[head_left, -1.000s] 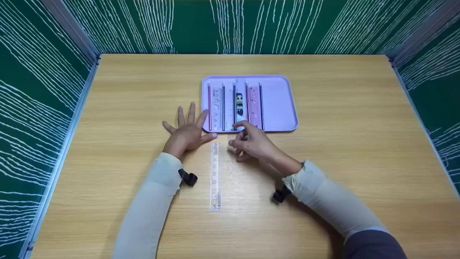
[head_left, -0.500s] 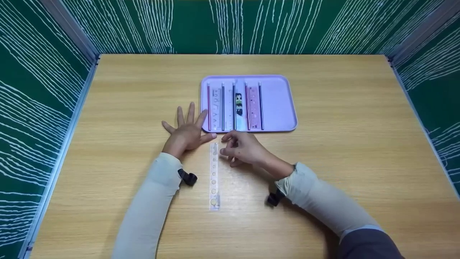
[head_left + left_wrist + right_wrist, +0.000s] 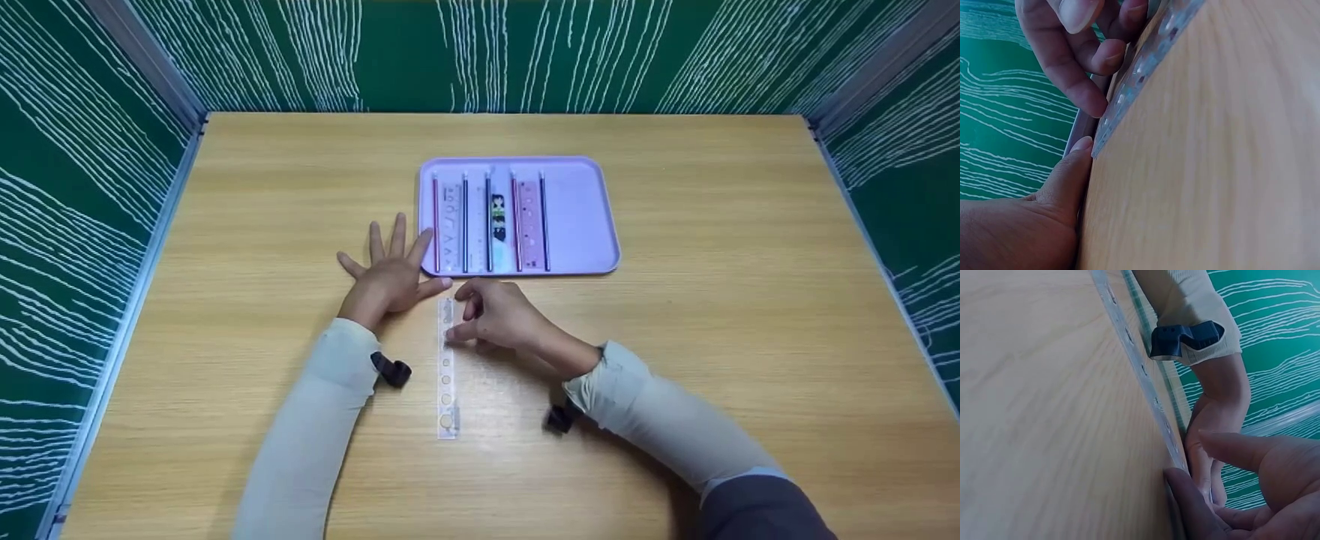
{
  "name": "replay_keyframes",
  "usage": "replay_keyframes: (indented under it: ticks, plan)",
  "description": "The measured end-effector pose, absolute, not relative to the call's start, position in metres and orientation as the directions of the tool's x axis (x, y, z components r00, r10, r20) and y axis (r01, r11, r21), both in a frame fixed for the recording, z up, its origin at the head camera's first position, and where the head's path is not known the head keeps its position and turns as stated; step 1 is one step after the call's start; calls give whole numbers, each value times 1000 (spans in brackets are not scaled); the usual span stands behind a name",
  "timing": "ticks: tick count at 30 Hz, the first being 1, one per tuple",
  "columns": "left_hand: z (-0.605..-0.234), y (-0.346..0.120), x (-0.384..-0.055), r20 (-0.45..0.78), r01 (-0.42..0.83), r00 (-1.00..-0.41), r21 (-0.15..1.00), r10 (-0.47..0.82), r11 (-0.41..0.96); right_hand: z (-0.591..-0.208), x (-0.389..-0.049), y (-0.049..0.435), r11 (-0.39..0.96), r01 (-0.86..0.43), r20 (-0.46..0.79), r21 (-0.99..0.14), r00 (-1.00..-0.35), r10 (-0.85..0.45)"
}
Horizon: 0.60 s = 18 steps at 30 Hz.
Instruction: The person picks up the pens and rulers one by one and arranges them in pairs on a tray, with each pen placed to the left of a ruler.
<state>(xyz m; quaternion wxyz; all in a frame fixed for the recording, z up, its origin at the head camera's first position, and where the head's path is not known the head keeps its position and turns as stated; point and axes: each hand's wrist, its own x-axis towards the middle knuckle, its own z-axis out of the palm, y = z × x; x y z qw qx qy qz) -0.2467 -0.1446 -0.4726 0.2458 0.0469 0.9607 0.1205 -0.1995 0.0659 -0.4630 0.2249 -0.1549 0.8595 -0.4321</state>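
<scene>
A clear ruler point(image 3: 446, 397) with a row of round holes lies lengthwise on the table below the tray. My left hand point(image 3: 386, 283) rests flat with its fingers spread, its index fingertip at the left rim of the lilac tray point(image 3: 581, 217). Over the ruler's far end is my right hand point(image 3: 504, 315), fingers bent and thumb apart from them. In the right wrist view, a fingertip meets the edge of the ruler point(image 3: 1145, 385), while the thumb stands away from it. The left wrist view shows right-hand fingers beside the ruler point(image 3: 1140, 70).
Several pencils lie upright in the tray, among them a red pencil point(image 3: 436, 225) and a dark pencil point(image 3: 546, 225). Between them are a pink ruler point(image 3: 532, 225) and other printed rulers. Green walls with white streaks point(image 3: 405, 60) border the wooden table point(image 3: 712, 225).
My right hand has moved left and slightly toward me, from the tray's lower edge to the far end of the clear ruler. The left hand has stayed still.
</scene>
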Motion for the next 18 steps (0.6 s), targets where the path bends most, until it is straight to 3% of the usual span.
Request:
replay_keyframes:
  ticks: [11,18]
  plan:
    - [-473,-143,-246,-445,36,-882,257,152,966,-471,-197,60,670,-280,-121,-687,-866,-486]
    - [-474,-143,-246,-438,44,-885,262,159,964,-473,-198,61,669,-311,-90,-675,-865,-493]
